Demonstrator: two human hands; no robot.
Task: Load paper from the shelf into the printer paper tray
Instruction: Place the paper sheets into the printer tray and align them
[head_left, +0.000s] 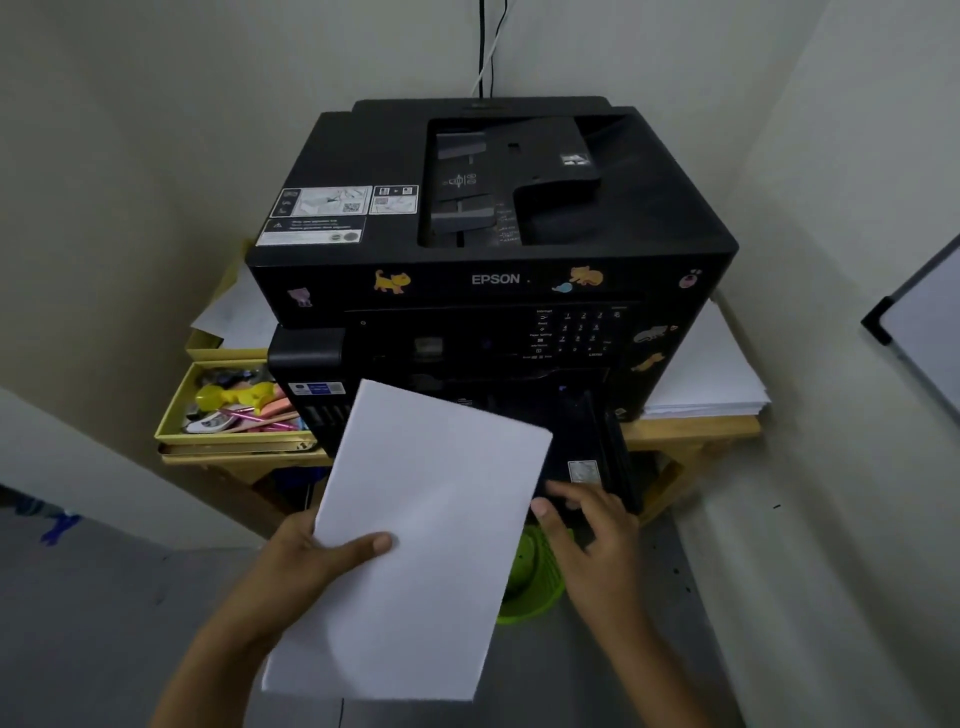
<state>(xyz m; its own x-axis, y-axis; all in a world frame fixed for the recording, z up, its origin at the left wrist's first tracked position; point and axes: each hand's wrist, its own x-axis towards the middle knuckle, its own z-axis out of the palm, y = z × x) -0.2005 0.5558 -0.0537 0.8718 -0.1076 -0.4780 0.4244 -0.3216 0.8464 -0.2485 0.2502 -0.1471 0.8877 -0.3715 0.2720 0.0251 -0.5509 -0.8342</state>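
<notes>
The left hand (311, 551) has its fingers clamped on the paper (421, 530), long axis angled toward the pulled-out tray (587, 441), where the right hand (587, 530) rests with fingers apart.

One printer (488, 249), two hands, left (317, 551) and right (592, 535), two paper stacks (421, 530) (706, 374), one green basket (530, 577)
</notes>
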